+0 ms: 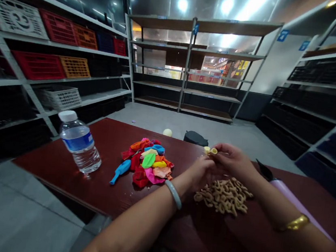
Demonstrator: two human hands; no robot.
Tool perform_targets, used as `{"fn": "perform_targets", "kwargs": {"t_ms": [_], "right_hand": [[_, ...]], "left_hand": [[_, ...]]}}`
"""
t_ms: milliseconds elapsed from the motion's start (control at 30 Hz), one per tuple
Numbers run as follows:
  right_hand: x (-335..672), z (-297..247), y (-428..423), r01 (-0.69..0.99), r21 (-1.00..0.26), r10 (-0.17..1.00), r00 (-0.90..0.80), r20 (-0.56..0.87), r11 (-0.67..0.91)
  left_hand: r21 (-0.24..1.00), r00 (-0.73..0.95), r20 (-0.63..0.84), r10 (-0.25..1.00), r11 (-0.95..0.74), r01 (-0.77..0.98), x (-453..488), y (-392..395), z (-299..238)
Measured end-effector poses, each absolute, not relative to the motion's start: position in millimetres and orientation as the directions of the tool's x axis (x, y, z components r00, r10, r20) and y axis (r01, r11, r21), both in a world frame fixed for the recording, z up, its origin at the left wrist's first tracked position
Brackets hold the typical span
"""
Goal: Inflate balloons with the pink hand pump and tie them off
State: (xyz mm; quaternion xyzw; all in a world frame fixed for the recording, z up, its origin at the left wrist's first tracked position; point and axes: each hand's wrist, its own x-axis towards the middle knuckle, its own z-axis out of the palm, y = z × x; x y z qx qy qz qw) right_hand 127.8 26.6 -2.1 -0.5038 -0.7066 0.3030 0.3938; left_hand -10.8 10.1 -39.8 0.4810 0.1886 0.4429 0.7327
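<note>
Both of my hands meet above the dark red table (111,139), pinching a small pale yellow balloon (210,150) between their fingertips. My left hand (201,172) has a pale bangle on its wrist and its fingers are closed on the balloon. My right hand (233,160) wears a gold bracelet further up the arm and grips the balloon's neck from the right. Just below the hands lies a heap of tan rubber bands (223,196). Left of them sits a pile of limp coloured balloons (148,162).
A water bottle (78,141) with a white cap stands at the table's left. A purple pump-like tube (293,200) lies under my right forearm. A yellow ball (167,132) and a dark bag (195,138) lie on the floor beyond. Shelving with crates lines the walls.
</note>
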Motion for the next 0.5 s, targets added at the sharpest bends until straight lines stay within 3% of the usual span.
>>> {"fn": "perform_targets", "kwargs": {"t_ms": [67,133,233,333,400,500], "right_hand": [[139,-9,23,0.524,-0.775,0.935,-0.209,0.285,0.353],[143,-14,19,0.579,-0.679,0.893,-0.283,0.351,0.451],[145,-18,12,0.632,-0.474,0.785,-0.418,0.458,0.613],[166,-24,6,0.676,-0.344,0.730,-0.435,0.527,0.652],[198,-31,1,0.779,-0.296,0.756,-0.319,0.571,0.552],[260,-48,-11,0.979,-0.162,0.822,-0.012,0.569,0.126]], "left_hand": [[0.647,0.658,0.106,0.746,0.450,-0.615,-12,14,-42],[0.540,0.715,0.069,0.696,0.577,-0.613,-12,17,-44],[0.527,0.660,-0.010,0.751,0.565,-0.635,-9,19,-49],[0.567,0.534,-0.096,0.840,0.487,-0.664,-9,21,-53],[0.574,0.480,-0.114,0.870,0.452,-0.682,-13,24,-53],[0.557,0.432,-0.100,0.896,0.411,-0.722,-23,31,-49]]}}
